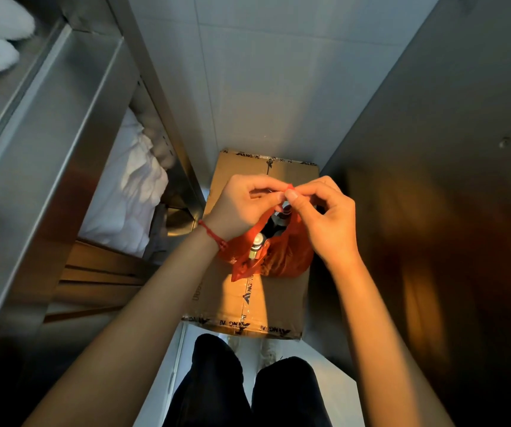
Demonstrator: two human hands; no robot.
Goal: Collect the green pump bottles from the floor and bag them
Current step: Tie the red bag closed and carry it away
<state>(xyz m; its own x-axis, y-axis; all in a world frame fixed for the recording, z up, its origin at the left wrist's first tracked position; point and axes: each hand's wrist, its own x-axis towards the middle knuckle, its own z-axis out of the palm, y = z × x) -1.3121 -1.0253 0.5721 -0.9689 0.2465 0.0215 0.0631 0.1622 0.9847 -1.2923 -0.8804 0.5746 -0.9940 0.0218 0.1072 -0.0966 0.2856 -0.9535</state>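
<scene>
An orange plastic bag [282, 257] sits on a taped cardboard box [248, 300] on the floor. Pump bottle tops [257, 243] poke out of the bag's mouth; their bodies are hidden, so their colour does not show. My left hand [242, 208] and my right hand [325, 217] meet above the bag. Both pinch the bag's orange handles [289, 188] together between fingertips.
A steel shelf unit [47, 149] fills the left side, with white linen [124, 192] on a lower shelf and flat cardboard [94, 272] below it. A steel panel [448, 180] closes the right side. My dark trouser legs [248, 389] stand just before the box.
</scene>
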